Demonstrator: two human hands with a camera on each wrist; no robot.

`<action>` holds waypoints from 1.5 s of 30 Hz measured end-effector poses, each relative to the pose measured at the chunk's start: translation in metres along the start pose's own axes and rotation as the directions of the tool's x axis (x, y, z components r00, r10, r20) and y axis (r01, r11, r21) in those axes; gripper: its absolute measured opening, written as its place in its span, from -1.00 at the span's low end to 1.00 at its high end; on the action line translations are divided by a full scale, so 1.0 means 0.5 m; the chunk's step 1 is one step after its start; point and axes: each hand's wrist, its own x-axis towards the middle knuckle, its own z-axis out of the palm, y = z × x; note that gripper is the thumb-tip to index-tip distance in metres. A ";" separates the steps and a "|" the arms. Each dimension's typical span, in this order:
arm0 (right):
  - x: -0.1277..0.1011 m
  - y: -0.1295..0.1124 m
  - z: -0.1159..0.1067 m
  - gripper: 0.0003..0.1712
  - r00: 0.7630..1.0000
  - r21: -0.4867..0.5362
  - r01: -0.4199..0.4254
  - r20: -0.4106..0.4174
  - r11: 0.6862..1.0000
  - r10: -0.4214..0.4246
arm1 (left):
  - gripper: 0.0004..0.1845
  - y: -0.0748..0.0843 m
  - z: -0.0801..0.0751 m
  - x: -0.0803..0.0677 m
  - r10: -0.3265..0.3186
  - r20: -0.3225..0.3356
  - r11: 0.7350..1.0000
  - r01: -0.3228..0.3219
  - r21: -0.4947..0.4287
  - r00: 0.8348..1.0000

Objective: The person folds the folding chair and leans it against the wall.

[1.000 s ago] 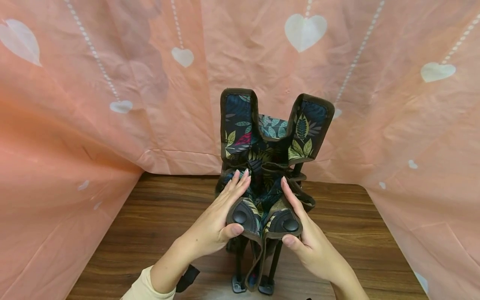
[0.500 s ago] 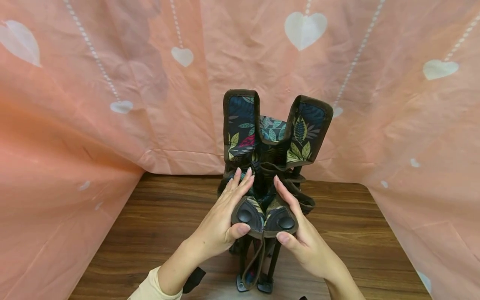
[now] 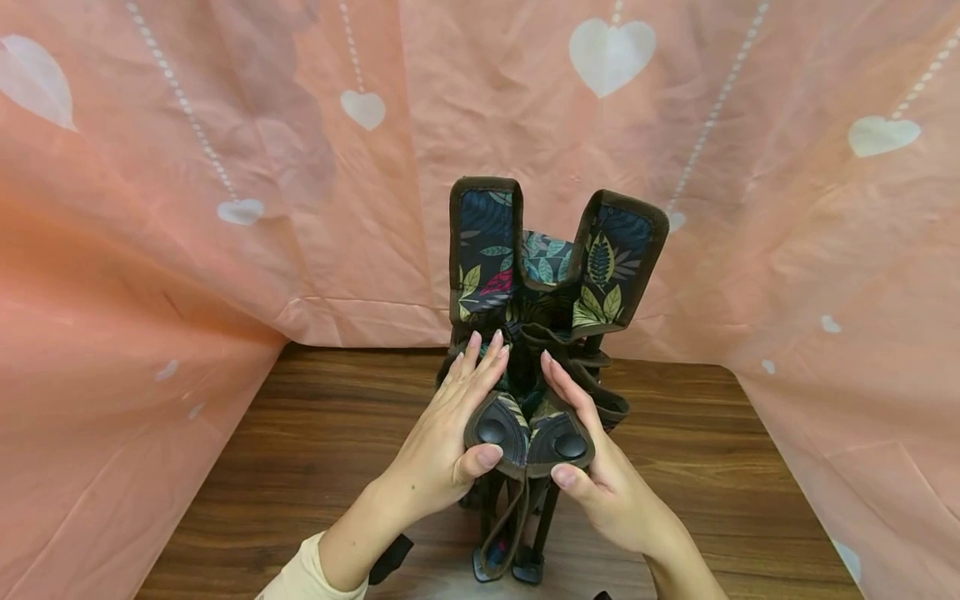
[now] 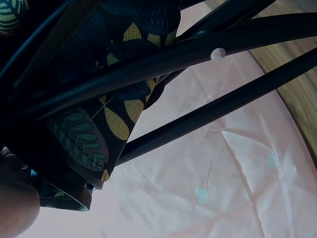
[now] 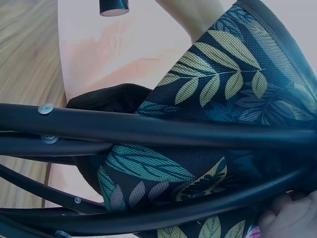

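Note:
A folding camp chair (image 3: 551, 321) with leaf-print fabric and black tubes stands half collapsed, its seat folded inward. My left hand (image 3: 457, 433) lies along the left front seat corner, fingers straight and thumb across its front edge. On the other side my right hand (image 3: 600, 467) presses the right front corner, index finger extended and thumb at the edge. The two corners, each with a black round cap (image 3: 492, 431), touch in the middle. Black tubes (image 4: 163, 59) and fabric fill much of the left wrist view. In the right wrist view, part of the right hand shows below a tube (image 5: 148, 129).
The chair stands on a brown wood-grain table (image 3: 300, 467). Pink cloth (image 3: 360, 217) with white hearts hangs behind and on both sides. A small black object (image 3: 390, 560) sits beneath the left forearm.
Both hands have pressed slightly closer together, and the front seat corners have closed up until they meet. The chair's front feet have also drawn a little closer. Little differs over the last half second.

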 end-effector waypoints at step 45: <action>-0.027 0.019 -0.002 -0.23 0.871 -0.262 0.273 -0.341 0.926 -0.354 | -0.23 -0.016 -0.025 0.008 0.507 -0.273 0.813 -0.348 0.466 0.818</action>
